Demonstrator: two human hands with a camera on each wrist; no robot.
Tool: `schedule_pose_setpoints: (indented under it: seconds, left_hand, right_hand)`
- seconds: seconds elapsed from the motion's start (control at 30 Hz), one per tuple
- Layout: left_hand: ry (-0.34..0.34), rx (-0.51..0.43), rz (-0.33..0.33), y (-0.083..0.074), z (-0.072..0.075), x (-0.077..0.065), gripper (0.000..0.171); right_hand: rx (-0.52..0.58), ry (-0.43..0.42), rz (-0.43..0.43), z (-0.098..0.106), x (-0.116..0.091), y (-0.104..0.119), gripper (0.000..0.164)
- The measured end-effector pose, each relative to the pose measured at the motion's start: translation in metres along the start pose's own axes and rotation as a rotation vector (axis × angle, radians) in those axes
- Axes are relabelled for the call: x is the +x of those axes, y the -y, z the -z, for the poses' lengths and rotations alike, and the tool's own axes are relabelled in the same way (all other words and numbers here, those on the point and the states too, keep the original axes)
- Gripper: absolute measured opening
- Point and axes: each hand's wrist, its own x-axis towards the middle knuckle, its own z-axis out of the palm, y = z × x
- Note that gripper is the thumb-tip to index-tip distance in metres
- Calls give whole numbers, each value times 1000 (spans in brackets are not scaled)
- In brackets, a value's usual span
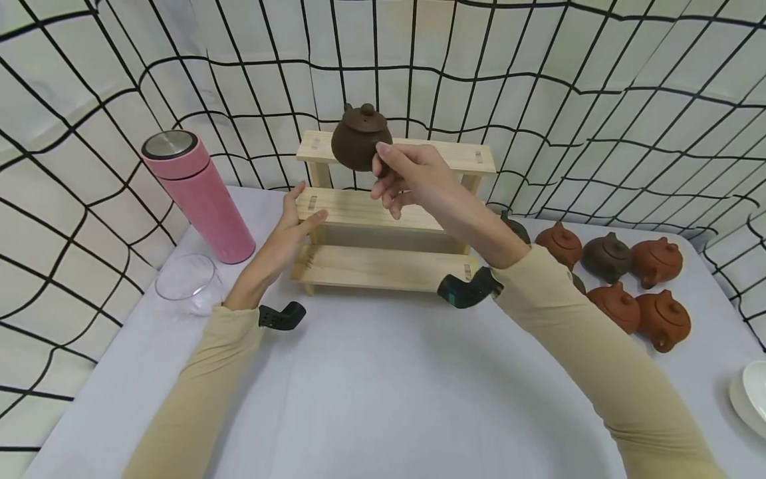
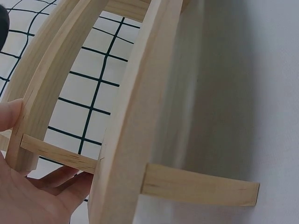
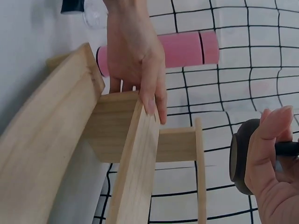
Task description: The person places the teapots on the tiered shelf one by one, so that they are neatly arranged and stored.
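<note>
A dark brown clay teapot point(image 1: 359, 141) with a round lid knob is raised at the top board of a three-tier wooden shelf point(image 1: 371, 207). My right hand point(image 1: 421, 178) pinches the teapot's near right side between thumb and fingers. In the right wrist view, a gap shows between the teapot point(image 3: 244, 156) and the top board. At the stand's left end, my left hand point(image 1: 286, 236) grips the middle board, thumb on top. The left wrist view shows that hand point(image 2: 37, 191) around the board's end and the side support, with some fingers behind the wood.
A pink thermos point(image 1: 206, 203) and a clear glass cup point(image 1: 187, 279) stand left of the shelf. Several reddish-brown and dark teapots point(image 1: 657, 261) are grouped to the right, partly behind my right forearm. A white bowl point(image 1: 751, 396) is at the right edge. Black grid netting point(image 1: 413, 80) surrounds the table.
</note>
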Motion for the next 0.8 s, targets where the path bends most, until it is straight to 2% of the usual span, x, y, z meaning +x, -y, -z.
schedule_pose_setpoints:
  seconds: [0.13,0.37,0.6,0.8]
  left_hand:
    - [0,3,0,1,0,0,82]
    - [2,-3,-12,2,0,0,81]
    - [5,5,-13,2,0,0,81]
    - [9,5,-16,4,-1,2,81]
  right_hand:
    - [6,-11,-10,-6,24,0,35]
    - [-57,-15,1,-11,56,-1,37]
    - [-47,-30,10,-16,72,-7,36]
    - [-62,-74,-3,-22,78,-14,37]
